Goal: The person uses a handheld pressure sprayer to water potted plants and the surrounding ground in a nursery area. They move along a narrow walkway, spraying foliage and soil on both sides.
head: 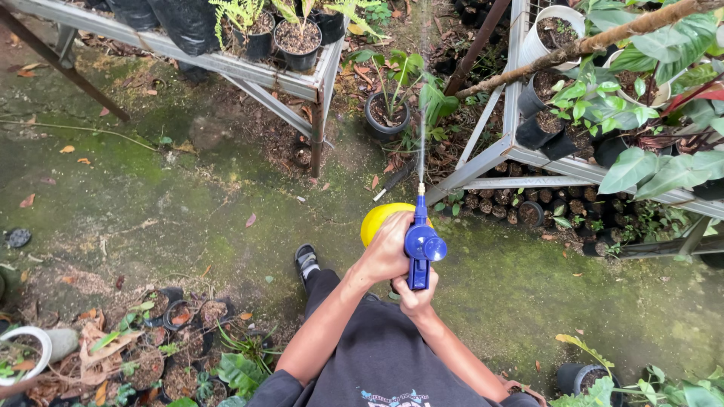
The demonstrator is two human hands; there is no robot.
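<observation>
I hold a pump sprayer with a yellow tank (377, 220) and a blue spray head (421, 245) out in front of me. My left hand (388, 249) is wrapped around the top of the tank beside the blue head. My right hand (414, 298) grips the blue handle from below. A thin jet of water (422, 143) shoots forward from the nozzle toward a black pot with a green plant (386, 113) on the ground between two metal racks.
A metal rack (249, 71) with potted plants stands at the upper left, another rack (513, 151) full of pots and leafy plants at the right. Small pots (173, 347) crowd the lower left. Mossy wet concrete lies underfoot; my shoe (305, 260) shows below the sprayer.
</observation>
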